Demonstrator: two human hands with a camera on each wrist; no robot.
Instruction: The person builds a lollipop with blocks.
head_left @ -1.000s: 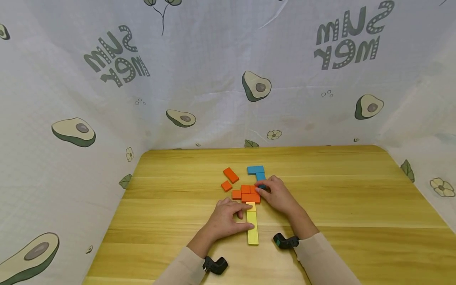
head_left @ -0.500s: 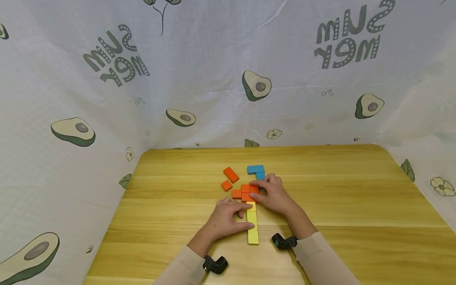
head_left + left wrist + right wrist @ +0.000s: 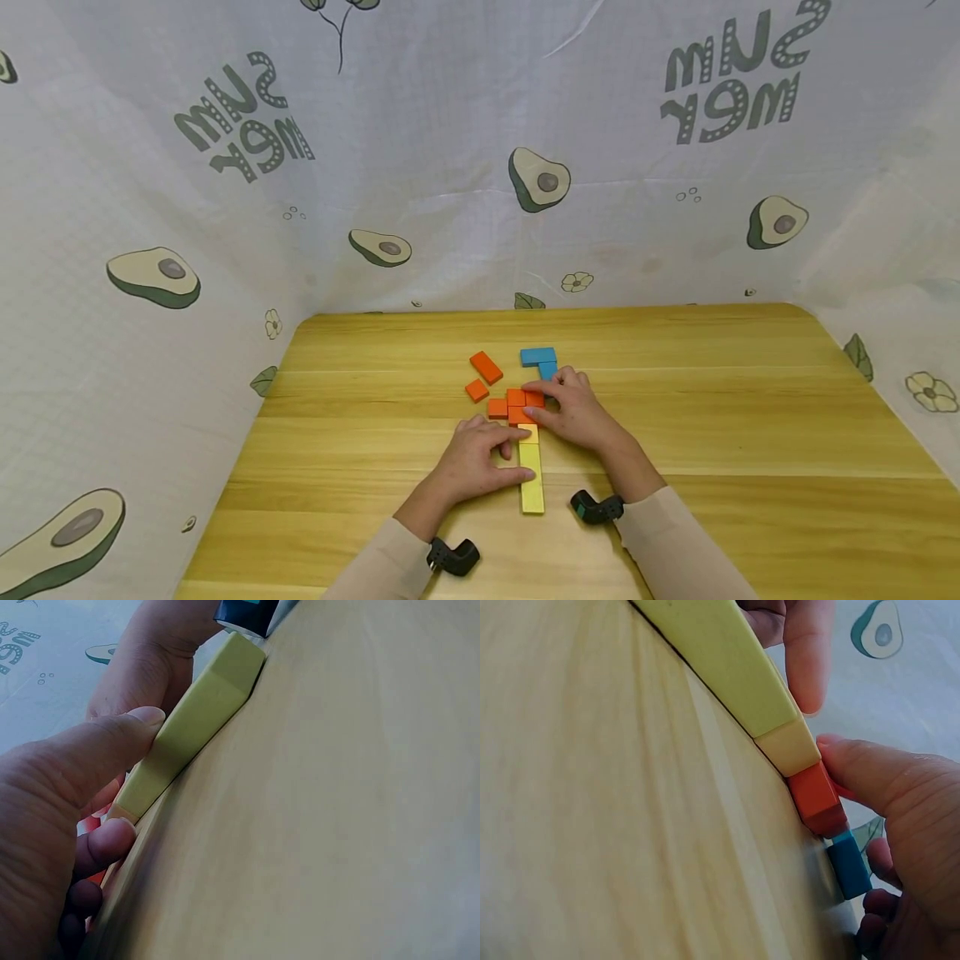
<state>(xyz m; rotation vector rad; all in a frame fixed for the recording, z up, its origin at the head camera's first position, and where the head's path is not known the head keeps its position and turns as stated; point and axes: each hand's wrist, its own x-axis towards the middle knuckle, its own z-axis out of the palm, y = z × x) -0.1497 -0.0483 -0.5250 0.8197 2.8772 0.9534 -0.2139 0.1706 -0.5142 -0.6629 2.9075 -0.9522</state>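
In the head view my left hand lies over a long light-yellow block. Its thumb touches that block, and its index fingertip rests on the small pale-orange block behind it. My right hand touches the orange blocks, thumb on the front one and index finger at the back of the group. These orange blocks sit together against the pale-orange block, with one orange square at their left. In the right wrist view the right thumb meets the top of an orange block.
Two blue blocks form an angle behind my right hand, their near end partly hidden. A loose orange rectangle and a loose orange square lie at the back left. All rest on a wooden table before a printed cloth.
My right hand has shifted slightly left, its thumb and index finger moving from the right side of the orange group onto it. The left hand stays put.
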